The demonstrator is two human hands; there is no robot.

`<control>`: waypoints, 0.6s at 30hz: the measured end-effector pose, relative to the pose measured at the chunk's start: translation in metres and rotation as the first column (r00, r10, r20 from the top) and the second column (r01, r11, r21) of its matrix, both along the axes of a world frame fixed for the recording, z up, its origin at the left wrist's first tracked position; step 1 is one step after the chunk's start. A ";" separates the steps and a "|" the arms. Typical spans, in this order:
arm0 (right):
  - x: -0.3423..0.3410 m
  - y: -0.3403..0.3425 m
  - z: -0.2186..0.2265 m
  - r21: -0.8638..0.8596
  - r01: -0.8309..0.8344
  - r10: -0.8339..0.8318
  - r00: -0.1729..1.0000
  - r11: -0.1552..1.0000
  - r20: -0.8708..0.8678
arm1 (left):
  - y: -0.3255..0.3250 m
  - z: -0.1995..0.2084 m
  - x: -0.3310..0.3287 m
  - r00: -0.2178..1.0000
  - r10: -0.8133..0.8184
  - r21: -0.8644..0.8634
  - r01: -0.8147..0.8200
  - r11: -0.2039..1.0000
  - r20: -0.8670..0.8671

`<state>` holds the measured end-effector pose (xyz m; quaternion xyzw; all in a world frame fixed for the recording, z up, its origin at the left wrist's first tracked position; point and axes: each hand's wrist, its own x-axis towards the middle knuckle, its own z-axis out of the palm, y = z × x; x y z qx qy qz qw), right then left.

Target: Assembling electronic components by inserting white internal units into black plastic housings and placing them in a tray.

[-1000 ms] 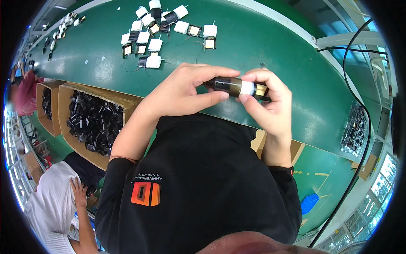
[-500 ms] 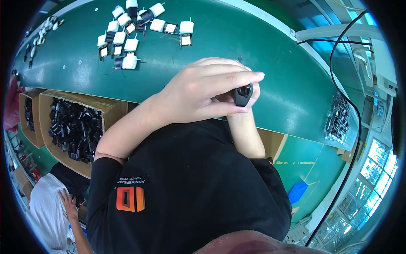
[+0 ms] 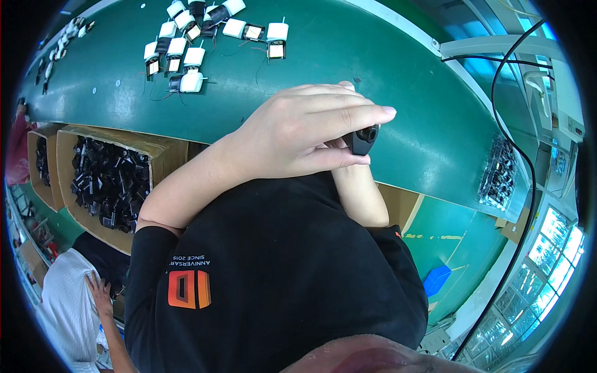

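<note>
My left hand [image 3: 301, 130] reaches across in front of my chest, its fingers and thumb closed around a small black plastic piece [image 3: 360, 143]. The exposed end of this piece is tapered and has a round, dark opening. Behind the left hand lies my right hand [image 3: 353, 176], of which mainly the wrist side shows; its fingers are hidden, so its hold on the piece cannot be made out. Beyond both hands, small white-and-black assemblies with thin wires [image 3: 277, 32] lie on the green table [image 3: 230, 109].
Cardboard boxes [image 3: 168, 146] at the left hold many black plastic parts [image 3: 112, 186]. A clear bag of small parts [image 3: 499, 174] rests at the table's right end. A black cable [image 3: 528, 168] hangs at the right. Another person's hand [image 3: 99, 295] shows at lower left.
Both hands stay together around the black piece, which has shifted slightly right and down in the picture. The left fingers now cover more of it, and less of the right hand shows.
</note>
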<state>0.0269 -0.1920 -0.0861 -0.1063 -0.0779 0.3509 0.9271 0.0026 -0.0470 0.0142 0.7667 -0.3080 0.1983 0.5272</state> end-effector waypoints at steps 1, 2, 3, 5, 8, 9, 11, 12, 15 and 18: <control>-0.001 0.000 0.002 0.001 0.009 -0.009 1.000 1.000 0.026 | 0.000 0.001 -0.001 1.000 0.001 0.001 -0.001 1.000 0.000; -0.004 0.001 0.010 0.003 0.007 -0.007 1.000 1.000 0.027 | 0.001 0.001 -0.001 1.000 -0.008 -0.006 0.008 1.000 -0.011; -0.009 0.002 0.024 -0.114 0.041 -0.067 0.969 0.993 -0.239 | 0.001 0.000 -0.001 1.000 -0.016 -0.013 0.016 1.000 -0.022; -0.013 0.003 0.031 -0.234 0.043 -0.153 0.865 0.971 -0.477 | 0.001 0.001 -0.001 1.000 -0.017 -0.013 0.016 1.000 -0.017; -0.015 0.003 0.026 -0.218 0.065 -0.162 0.871 0.974 -0.465 | 0.002 0.001 0.000 1.000 -0.017 -0.013 0.017 1.000 -0.007; -0.015 0.003 0.024 -0.213 0.072 -0.165 0.872 0.974 -0.460 | 0.001 0.001 0.000 1.000 -0.018 -0.014 0.018 1.000 -0.002; -0.015 0.005 0.020 -0.201 0.087 -0.171 0.876 0.976 -0.451 | 0.003 0.001 0.001 1.000 -0.018 -0.003 0.018 1.000 -0.007; -0.015 0.006 0.018 -0.195 0.094 -0.174 0.877 0.976 -0.447 | 0.004 0.000 0.001 1.000 -0.019 0.007 0.019 1.000 -0.013; -0.009 0.007 0.016 -0.155 0.116 -0.161 0.933 0.981 -0.321 | 0.003 0.002 -0.001 0.998 -0.028 -0.012 0.028 1.000 -0.049; 0.000 0.007 0.015 -0.047 0.126 -0.122 0.990 0.991 0.075 | 0.006 0.001 0.000 0.999 -0.040 -0.011 0.039 0.999 -0.033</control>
